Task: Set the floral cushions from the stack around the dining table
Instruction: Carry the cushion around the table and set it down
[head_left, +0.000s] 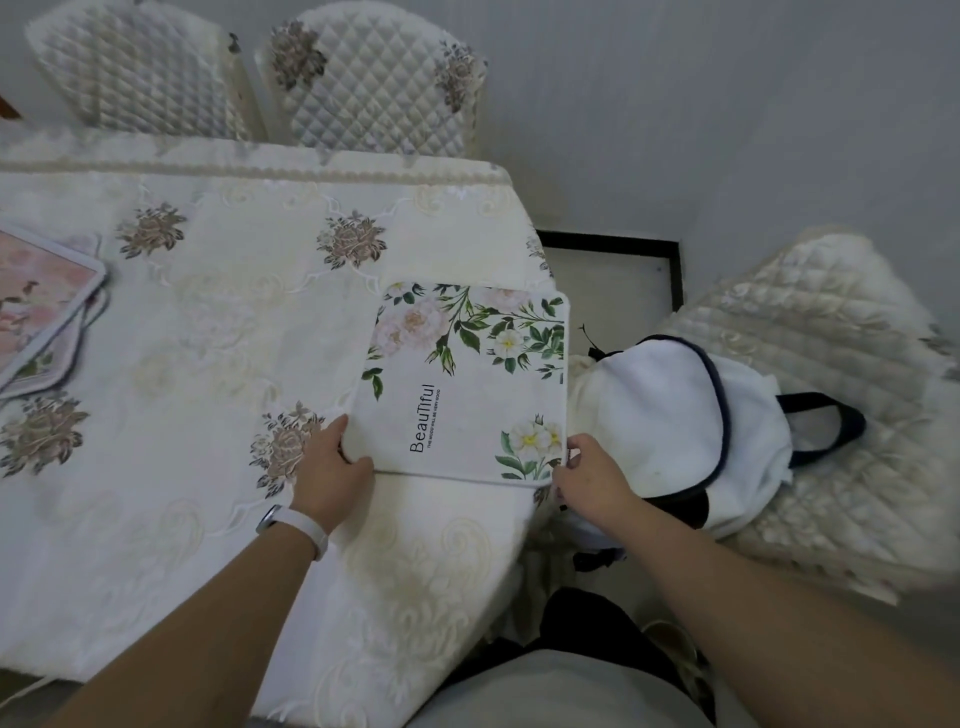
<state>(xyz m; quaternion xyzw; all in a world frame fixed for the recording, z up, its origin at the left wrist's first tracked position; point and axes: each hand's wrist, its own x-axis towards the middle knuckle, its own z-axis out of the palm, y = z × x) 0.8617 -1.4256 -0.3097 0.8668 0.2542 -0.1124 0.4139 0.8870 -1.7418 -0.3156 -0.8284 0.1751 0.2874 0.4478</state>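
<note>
Here, left hand (332, 467) and right hand (592, 478) pinch the floral cushion (467, 384) — white, green-leaved, lettered "Beautiful".

This is looking like a home dining room. A cream tablecloth (218, 332) embroidered with flowers is covering the table (447, 571), and matching quilted covers are dressing the seats: a far-left chair (140, 73) and a far-right chair (374, 83) are standing against a plain wall (727, 104), and a side chair (831, 338) is standing at the table's right end. A floral cushion (467, 384) is lying at that end, pink cushions (36, 301) are sitting at the left edge, and a white bag (670, 415) with dark trim is resting on the side chair.
</note>
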